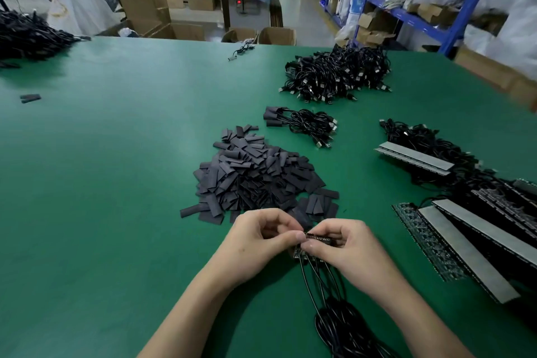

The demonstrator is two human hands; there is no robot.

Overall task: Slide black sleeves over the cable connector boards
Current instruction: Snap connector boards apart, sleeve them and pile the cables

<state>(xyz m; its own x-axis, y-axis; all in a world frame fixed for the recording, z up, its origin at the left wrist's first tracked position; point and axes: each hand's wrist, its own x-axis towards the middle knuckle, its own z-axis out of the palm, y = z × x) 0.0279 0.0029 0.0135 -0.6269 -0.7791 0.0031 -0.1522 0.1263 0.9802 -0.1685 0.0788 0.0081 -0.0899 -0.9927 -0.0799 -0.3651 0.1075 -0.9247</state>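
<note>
Both hands sit low centre over the green worktop (116, 154). Right hand (345, 250): fingers curled round a small stack of connector boards (318, 238), thumb pressed on the near face. Left hand (258, 241): thumb and forefinger pinch the left end of the same boards, and the two thumb tips nearly touch. Something dark sits inside the left pinch, can't tell if it's a sleeve.

The boards are held just off the worktop, between the two sets of fingers, slightly tilted. Only the top edge and the lower left corner show; the rest is hidden by the thumbs. Their cables (319, 279) drop from the lower edge, pass between the wrists and end in a black coil (345, 328) near the bottom of the view.

The sleeve pile (255, 177) lies just beyond the hands, its nearest pieces right behind the knuckles. Behind it is a sleeved bundle (302, 122) — cables with black sleeves at one end. Farther back is a big USB cable heap (337, 73).

To the right lie long board panels (470, 244) with grey strips, and cabled panels (415, 157) behind them. Far left has another black heap (26, 35) and two loose sleeves (30, 98). A single cable (241, 51) lies near the far edge.
</note>
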